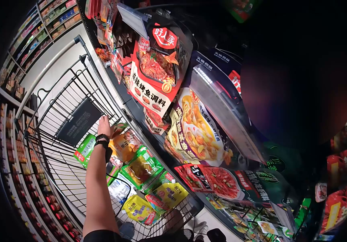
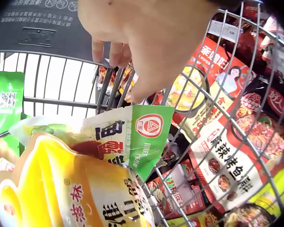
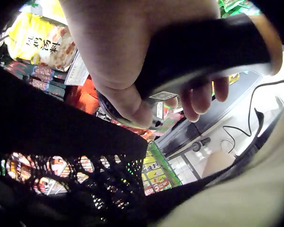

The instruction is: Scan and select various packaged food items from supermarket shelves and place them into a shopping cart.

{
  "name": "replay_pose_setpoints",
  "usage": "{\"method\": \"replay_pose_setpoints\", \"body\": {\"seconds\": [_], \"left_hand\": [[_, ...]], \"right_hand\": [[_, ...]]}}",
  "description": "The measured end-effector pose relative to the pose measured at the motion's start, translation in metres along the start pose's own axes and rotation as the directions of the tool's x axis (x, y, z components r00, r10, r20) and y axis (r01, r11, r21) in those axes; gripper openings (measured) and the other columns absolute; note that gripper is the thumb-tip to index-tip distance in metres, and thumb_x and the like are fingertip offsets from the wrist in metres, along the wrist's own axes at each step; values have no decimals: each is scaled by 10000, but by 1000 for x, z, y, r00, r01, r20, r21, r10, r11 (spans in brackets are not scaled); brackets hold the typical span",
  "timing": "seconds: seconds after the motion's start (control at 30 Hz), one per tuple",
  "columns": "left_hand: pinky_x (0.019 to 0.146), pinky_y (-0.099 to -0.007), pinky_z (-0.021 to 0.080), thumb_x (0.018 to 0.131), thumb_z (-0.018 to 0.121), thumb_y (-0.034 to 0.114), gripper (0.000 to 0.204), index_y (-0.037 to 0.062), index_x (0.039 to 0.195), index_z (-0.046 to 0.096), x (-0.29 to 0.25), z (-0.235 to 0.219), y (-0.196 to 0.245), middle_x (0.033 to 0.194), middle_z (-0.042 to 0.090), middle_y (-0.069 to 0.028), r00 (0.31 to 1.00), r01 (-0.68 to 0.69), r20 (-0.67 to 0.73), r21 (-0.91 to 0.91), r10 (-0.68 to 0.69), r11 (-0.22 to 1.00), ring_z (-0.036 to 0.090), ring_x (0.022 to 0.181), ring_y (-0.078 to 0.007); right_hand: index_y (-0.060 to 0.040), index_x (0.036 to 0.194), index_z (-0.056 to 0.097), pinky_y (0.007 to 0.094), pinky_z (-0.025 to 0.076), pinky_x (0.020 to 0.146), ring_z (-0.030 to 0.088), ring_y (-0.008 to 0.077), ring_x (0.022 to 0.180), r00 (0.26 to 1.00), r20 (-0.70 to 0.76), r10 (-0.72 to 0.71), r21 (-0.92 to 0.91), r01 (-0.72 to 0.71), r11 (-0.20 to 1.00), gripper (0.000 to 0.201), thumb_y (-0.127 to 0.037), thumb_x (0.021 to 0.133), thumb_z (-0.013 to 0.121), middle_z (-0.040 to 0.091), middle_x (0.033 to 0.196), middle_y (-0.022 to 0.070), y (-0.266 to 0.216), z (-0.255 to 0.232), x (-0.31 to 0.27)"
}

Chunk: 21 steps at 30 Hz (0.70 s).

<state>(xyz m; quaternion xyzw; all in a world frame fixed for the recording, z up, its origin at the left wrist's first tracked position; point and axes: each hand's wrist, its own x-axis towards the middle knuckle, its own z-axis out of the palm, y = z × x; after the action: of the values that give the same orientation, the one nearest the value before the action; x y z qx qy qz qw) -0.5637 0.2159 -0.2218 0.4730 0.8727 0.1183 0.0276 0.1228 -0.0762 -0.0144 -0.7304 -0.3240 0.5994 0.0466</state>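
Observation:
My left hand reaches into the shopping cart beside its dark plate. In the left wrist view, the fingers curl down at the black wire bars, thumb on the near side. Just below lie a white-and-green packet and a yellow pouch. In the right wrist view, my right hand grips a smooth black object with a tan end, fingertips showing below it; its kind I cannot tell. The head view does not show this hand.
Yellow pouches and a green packet lie in the cart. Right along it runs a shelf with large red and yellow packet displays. Stocked shelves stand at left. Black mesh covers part of the right wrist view.

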Motion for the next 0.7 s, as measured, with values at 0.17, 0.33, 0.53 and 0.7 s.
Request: {"method": "replay_pose_setpoints", "body": {"seconds": [0.17,0.33,0.53,0.7], "left_hand": [[822,-411,468,709,689,126,387,42,1052,530,-37,-42,15,1040,512,-155,996,-87,14,-84,89,993,530,966,-345],[630,-342,488,811,630,124,192,36,972,572,-66,-100,77,798,613,-124,974,-185,47,-394,221,900,612,715,-251],[563,-250,437,850,577,69,140,-14,961,562,-189,-276,220,715,614,-86,931,-241,-10,-768,364,594,578,604,-138],[565,-231,438,832,586,58,159,42,990,602,-320,-251,299,753,614,-38,468,-172,311,-886,827,431,559,613,-91]], "right_hand": [[-26,967,621,267,330,369,451,101,449,995,54,83,-75,-79,994,310,-240,756,701,576,669,23,-32,-1,-16],[-18,1009,628,289,487,577,599,126,673,987,12,-162,46,161,986,314,-194,758,697,649,839,63,-15,14,-11],[-24,1152,559,299,454,837,565,138,918,939,143,-312,118,297,948,423,-194,789,693,641,1005,91,-34,-8,28],[-17,1134,564,307,452,832,577,162,914,943,61,-327,78,322,943,432,-222,779,701,642,993,102,-6,-38,1]]}}
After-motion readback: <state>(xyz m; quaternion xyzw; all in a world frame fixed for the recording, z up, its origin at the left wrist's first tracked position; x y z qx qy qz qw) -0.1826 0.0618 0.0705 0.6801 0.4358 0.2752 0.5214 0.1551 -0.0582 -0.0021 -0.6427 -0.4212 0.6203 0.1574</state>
